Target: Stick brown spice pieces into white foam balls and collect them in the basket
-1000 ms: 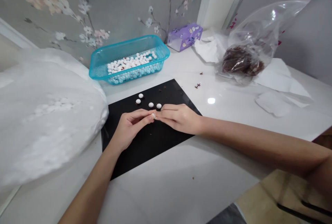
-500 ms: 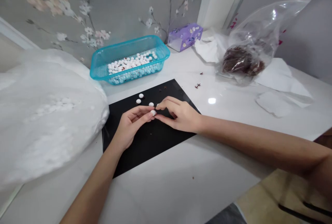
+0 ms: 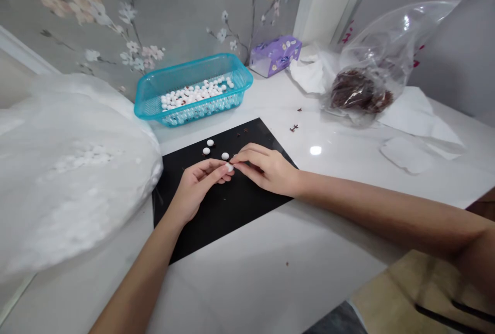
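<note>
My left hand (image 3: 197, 187) rests on a black mat (image 3: 228, 205), its fingertips pinching a small white bead (image 3: 229, 167). My right hand (image 3: 265, 168) meets it from the right, thumb and forefinger pinched together at that same bead; what they hold, if anything, is too small to make out. Three loose white beads (image 3: 225, 155) lie on the mat just beyond my fingers. A turquoise basket (image 3: 154, 110) filled with several white beads stands behind the mat.
A large white plastic bag (image 3: 65, 169) of beads bulges at the left. At the back right sit a purple tissue box (image 3: 274, 54), a clear bag holding dark brown bits (image 3: 361, 92) and white papers (image 3: 417, 117). Brown specks dot the white table (image 3: 309, 272).
My right hand's fingers lifted and curled, then closed back onto the bead held by my left hand. Both hands shifted slightly away from me.
</note>
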`<move>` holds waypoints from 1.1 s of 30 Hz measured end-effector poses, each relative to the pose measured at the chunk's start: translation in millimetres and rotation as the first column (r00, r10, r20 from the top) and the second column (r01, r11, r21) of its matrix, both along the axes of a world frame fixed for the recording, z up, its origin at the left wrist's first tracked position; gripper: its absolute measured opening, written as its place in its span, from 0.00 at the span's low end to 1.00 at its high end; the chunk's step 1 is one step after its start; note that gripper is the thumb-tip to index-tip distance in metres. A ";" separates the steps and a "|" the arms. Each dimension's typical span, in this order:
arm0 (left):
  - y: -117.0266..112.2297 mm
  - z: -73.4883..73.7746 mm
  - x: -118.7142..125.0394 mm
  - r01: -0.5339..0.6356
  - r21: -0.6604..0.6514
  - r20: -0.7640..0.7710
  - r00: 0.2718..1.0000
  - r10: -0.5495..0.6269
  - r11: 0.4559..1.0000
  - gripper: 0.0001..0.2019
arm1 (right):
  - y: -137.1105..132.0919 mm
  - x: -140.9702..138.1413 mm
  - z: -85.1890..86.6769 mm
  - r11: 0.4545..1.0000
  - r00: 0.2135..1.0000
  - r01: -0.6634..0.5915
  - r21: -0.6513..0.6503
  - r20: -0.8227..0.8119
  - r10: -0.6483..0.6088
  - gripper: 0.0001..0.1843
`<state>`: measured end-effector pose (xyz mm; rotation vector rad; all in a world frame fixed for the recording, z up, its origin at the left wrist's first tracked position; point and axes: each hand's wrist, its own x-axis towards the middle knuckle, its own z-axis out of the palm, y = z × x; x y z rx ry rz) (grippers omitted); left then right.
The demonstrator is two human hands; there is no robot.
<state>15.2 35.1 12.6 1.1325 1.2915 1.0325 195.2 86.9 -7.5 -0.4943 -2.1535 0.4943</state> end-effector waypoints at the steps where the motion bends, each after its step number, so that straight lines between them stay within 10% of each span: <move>1: 0.3 0.0 0.0 -0.010 -0.009 0.004 1.000 0.010 1.000 0.07 | 0.3 0.0 -0.1 1.000 1.000 -0.019 -0.003 0.006 0.019 0.07; 33: -2.3 -4.7 -2.0 0.051 0.036 -0.181 0.982 -0.044 0.998 0.08 | -0.4 0.0 -1.5 0.974 0.977 -0.126 -0.186 0.150 0.155 0.04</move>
